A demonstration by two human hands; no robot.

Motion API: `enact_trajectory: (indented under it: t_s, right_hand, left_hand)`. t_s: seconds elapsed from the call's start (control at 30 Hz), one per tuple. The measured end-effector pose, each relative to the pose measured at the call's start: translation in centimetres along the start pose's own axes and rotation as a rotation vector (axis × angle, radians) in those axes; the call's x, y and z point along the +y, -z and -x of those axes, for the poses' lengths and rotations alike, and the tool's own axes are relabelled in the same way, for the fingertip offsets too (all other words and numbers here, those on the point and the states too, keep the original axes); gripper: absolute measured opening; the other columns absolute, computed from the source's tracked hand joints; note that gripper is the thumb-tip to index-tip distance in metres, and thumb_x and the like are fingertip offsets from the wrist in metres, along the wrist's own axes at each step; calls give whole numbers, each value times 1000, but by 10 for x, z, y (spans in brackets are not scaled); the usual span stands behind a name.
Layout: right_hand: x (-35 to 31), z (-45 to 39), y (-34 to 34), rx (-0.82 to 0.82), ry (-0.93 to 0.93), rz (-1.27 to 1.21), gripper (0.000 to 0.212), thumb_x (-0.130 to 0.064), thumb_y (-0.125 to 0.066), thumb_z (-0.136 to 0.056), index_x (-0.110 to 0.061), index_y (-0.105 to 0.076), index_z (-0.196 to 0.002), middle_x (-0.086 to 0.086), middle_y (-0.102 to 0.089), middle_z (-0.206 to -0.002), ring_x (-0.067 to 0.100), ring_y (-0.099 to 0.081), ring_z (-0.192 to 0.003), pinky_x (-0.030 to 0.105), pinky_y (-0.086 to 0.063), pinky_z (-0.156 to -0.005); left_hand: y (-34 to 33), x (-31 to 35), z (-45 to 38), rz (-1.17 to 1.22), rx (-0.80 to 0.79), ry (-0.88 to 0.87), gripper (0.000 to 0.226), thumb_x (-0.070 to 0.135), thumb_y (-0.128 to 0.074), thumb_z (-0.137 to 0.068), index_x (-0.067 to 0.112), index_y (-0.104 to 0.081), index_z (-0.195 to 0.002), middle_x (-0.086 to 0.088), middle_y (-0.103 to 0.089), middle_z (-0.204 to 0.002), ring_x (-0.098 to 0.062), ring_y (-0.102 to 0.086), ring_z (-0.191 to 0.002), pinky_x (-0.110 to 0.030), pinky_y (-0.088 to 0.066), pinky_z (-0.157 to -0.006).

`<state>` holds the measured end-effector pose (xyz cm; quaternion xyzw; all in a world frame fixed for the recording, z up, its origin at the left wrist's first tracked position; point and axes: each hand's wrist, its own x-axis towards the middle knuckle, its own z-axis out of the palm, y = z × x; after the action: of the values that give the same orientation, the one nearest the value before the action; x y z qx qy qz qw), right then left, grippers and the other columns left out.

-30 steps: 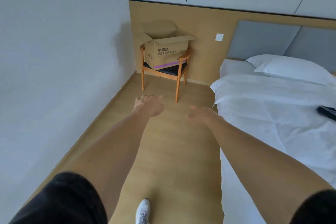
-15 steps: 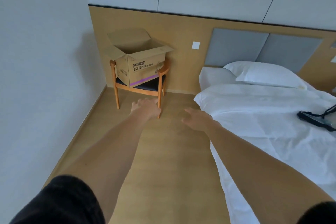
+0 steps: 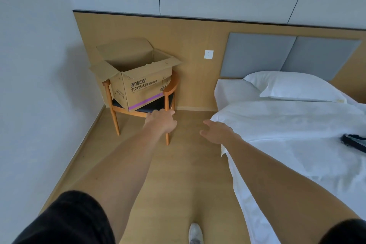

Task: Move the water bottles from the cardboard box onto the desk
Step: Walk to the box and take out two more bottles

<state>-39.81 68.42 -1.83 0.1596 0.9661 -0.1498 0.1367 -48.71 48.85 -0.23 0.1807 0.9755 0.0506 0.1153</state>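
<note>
An open cardboard box [image 3: 142, 87] with printed text and a purple stripe stands on a wooden chair [image 3: 170, 89] in the room's left corner. Its flaps are spread and its inside is hidden from here, so no water bottles show. Both my arms stretch forward over the floor. My left hand [image 3: 161, 122] hangs empty just in front of the chair's seat, fingers relaxed. Further right, my right hand [image 3: 215, 131] is also empty with loose fingers, near the corner of the bed. No desk is in view.
A bed [image 3: 287, 125] with white sheets and a pillow [image 3: 293, 88] fills the right side. A dark object [image 3: 354, 141] lies on it at the right edge. A white wall runs along the left. Wooden floor [image 3: 168, 174] lies between wall and bed; my white shoe [image 3: 195, 233] shows below.
I have walked closer to the chair; the box looks larger and sits lower left in view. Both hands stay outstretched and empty.
</note>
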Motion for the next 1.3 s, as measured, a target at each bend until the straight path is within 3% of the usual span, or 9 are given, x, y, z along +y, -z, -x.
enact_trajectory:
  t_s: [0.13,0.27,0.47,0.57,0.77,1.0,1.17,1.3]
  right_hand:
    - [18,-80,38,-18,12,-6,63,-47,-44,-99,-31,-25,-157,8,-42,-155,31,-41,-140,48,-35,-111]
    - [41,-154,83,-4,42,-12,64,-50,-46,-98,-31,-27,-156,5,-42,-155,31,-42,-140,46,-39,-109]
    - [55,-243,115,-7,61,-17,60,-52,-45,-98,-28,-33,-152,8,-52,-145,32,-47,-133,47,-44,-107]
    - [58,-283,125,-9,72,-5,56,-52,-44,-98,-28,-35,-148,8,-56,-139,31,-51,-128,45,-46,-103]
    - [52,-368,147,-3,100,29,58,-49,-42,-100,-27,-31,-153,9,-50,-146,33,-48,-133,47,-44,-107]
    - [26,-487,190,-26,50,62,55,-46,-42,-98,-19,-40,-147,11,-57,-138,32,-54,-126,48,-47,-105]
    - [-7,-571,234,15,-3,43,60,-48,-45,-101,-28,-30,-155,9,-48,-149,31,-45,-136,43,-44,-107]
    - [-51,-635,245,13,46,33,59,-49,-46,-100,-30,-32,-154,8,-48,-150,31,-42,-139,45,-41,-110]
  left_hand:
    - [18,20,-81,-10,15,15,44,41,-44,-99,29,-47,-141,-6,-57,-125,-31,-53,-119,-50,-41,-105]
    - [44,44,-157,-2,41,10,49,42,-43,-99,30,-42,-147,-8,-55,-137,-33,-49,-129,-52,-35,-108]
    - [65,64,-238,-6,43,12,41,35,-43,-100,26,-46,-139,-8,-56,-129,-33,-52,-122,-52,-41,-104]
    - [73,67,-273,2,58,15,48,39,-42,-102,27,-40,-148,-8,-51,-141,-33,-47,-131,-51,-37,-107]
    - [84,59,-360,10,45,26,54,44,-40,-103,30,-33,-155,-7,-42,-154,-33,-40,-139,-51,-34,-111]
    - [110,33,-492,41,33,11,52,40,-39,-103,27,-35,-154,-9,-42,-154,-33,-40,-139,-51,-32,-113]
    - [150,6,-586,66,86,-11,45,31,-39,-102,26,-42,-147,-10,-49,-145,-34,-47,-130,-46,-37,-99]
    - [163,-32,-637,85,81,27,50,30,-38,-101,25,-38,-151,-10,-47,-147,-35,-45,-132,-50,-35,-106]
